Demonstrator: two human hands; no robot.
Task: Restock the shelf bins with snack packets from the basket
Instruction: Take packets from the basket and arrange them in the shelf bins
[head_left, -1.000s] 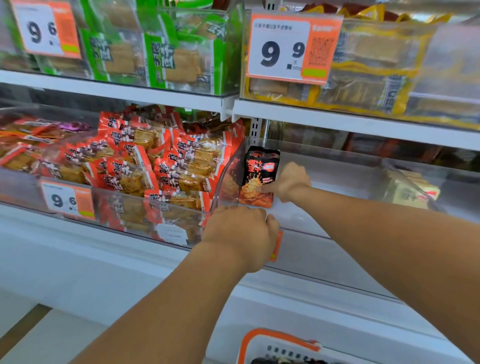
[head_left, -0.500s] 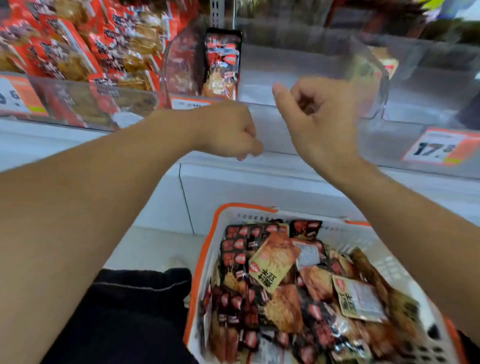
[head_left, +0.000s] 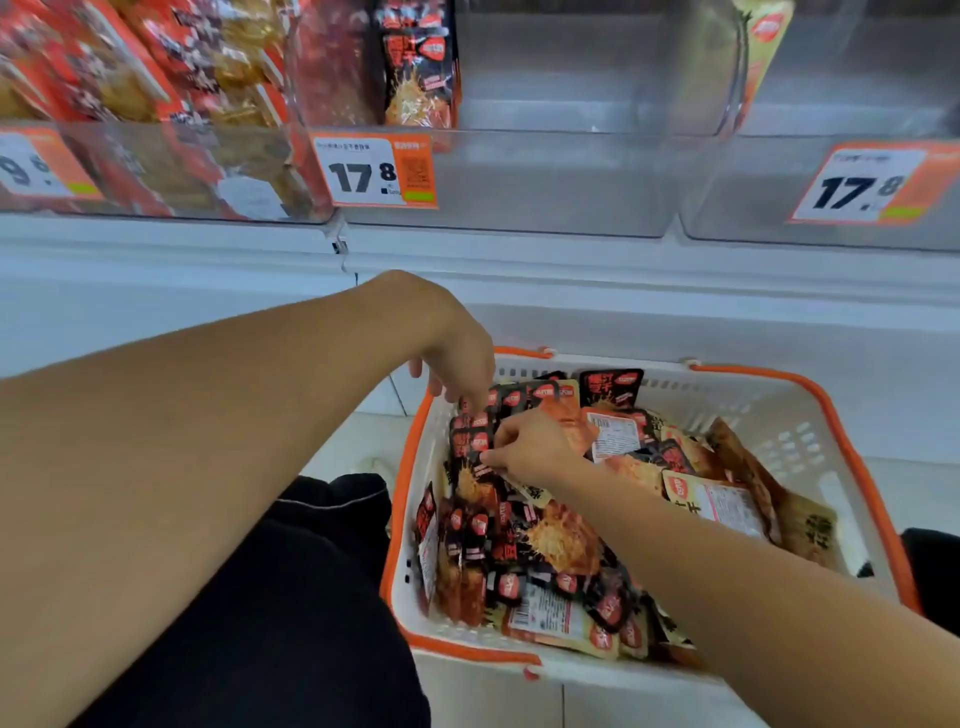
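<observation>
1. Both hands were down in the basket (head_left: 810, 415): the left hand (head_left: 457, 358) hung from above with fingertips touching the tops of a row of dark packets (head_left: 470, 441) standing on edge along the basket's left wall, fingers loosely bent; whether it had closed on one could not be told. The right hand (head_left: 535, 447) came in from the right and pinched the upper edge of one packet in that same row.
2. That row ran away from the person along the left wall, long axes upright, directly beneath the hands; the left hand was nearer its far end, the right nearer its middle.
3. Left on the shelf, a bin of red packets (head_left: 130, 78) looked full behind its price tag.
4. Centre, the clear bin (head_left: 571, 176) with the 17.8 tag (head_left: 374, 171) held one upright dark packet (head_left: 418, 67) against its left wall; otherwise it looked bare. It lay up and ahead of the hands.
5. Right in the basket, loose packets (head_left: 717, 504) lay flat and jumbled, some label-side up.
6. The lift up looked open; judging by the pictures, the bin's tall front wall is what a raised packet must clear.
</observation>
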